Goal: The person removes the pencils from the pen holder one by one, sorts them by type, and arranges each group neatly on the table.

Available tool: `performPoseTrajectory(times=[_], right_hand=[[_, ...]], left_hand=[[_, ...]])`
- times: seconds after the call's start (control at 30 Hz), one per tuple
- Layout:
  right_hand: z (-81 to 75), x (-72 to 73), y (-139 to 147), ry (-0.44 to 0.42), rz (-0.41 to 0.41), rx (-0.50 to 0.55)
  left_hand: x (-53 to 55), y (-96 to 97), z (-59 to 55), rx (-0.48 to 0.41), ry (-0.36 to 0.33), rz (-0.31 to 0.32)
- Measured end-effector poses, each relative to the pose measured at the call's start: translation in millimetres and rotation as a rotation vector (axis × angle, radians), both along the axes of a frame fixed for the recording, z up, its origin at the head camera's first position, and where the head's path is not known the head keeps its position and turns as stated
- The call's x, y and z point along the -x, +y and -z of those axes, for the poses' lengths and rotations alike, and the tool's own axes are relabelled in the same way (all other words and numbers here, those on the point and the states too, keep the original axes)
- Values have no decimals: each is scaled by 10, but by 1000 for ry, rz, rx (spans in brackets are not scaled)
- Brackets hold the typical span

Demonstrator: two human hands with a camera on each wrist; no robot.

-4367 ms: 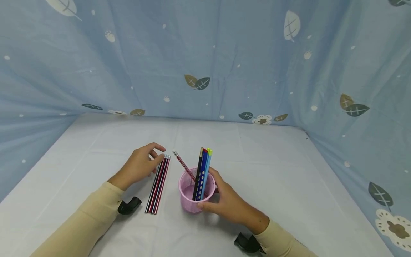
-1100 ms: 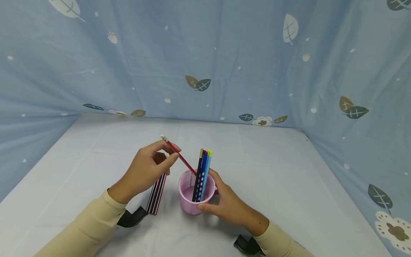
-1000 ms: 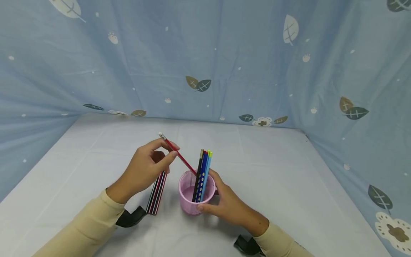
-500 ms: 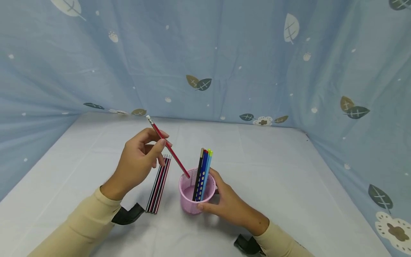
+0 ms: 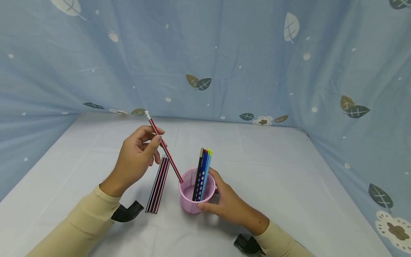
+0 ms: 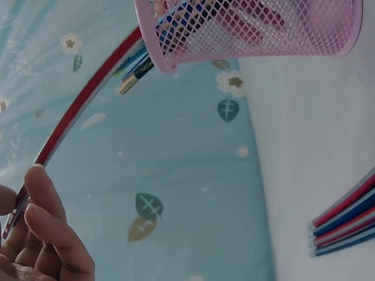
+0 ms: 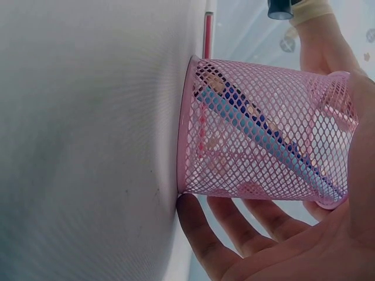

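Observation:
My left hand [image 5: 133, 157] pinches a red-striped pencil [image 5: 171, 162] between thumb and fingers. Its white eraser end points up and left, and its lower end overlaps the left rim of the pink mesh pencil cup [image 5: 189, 207]. Around the cup's right side curls my right hand [image 5: 229, 201], thumb at the front near the rim. Several pencils [image 5: 199, 178] lean inside the cup: black, dotted dark blue and light blue with yellow tips. The right wrist view shows them slanting behind the mesh [image 7: 263, 129]. Left of the cup, several striped pencils [image 5: 157, 187] lie side by side under the left hand.
All of this stands on a white-covered table [image 5: 273, 178]. A blue curtain [image 5: 244, 53] with leaf prints hangs along the back and sides. Black wrist straps [image 5: 127, 212] stick out at both sleeves.
My left hand left the lying pencils, took the red-striped pencil leaning in the cup and drew it up and left, its lower end now at the left rim. My right hand stayed on the cup.

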State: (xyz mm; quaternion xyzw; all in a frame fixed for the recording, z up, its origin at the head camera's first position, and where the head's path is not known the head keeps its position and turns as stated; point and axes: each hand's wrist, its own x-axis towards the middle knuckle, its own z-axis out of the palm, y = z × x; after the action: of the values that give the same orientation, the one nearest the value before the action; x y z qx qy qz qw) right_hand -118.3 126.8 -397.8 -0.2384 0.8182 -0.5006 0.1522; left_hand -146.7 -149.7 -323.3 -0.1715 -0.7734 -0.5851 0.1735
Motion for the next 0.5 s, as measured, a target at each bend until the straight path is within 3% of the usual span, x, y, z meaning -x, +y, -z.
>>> performPoseTrajectory(times=[0.23,0.5], right_hand=[[4,2,-3,-6,4,-2],[0,2,-6,-4,4,4]], left_hand=[[18,-46,-9,-20,2,-41],[106,-97,69,184,-108,-65]])
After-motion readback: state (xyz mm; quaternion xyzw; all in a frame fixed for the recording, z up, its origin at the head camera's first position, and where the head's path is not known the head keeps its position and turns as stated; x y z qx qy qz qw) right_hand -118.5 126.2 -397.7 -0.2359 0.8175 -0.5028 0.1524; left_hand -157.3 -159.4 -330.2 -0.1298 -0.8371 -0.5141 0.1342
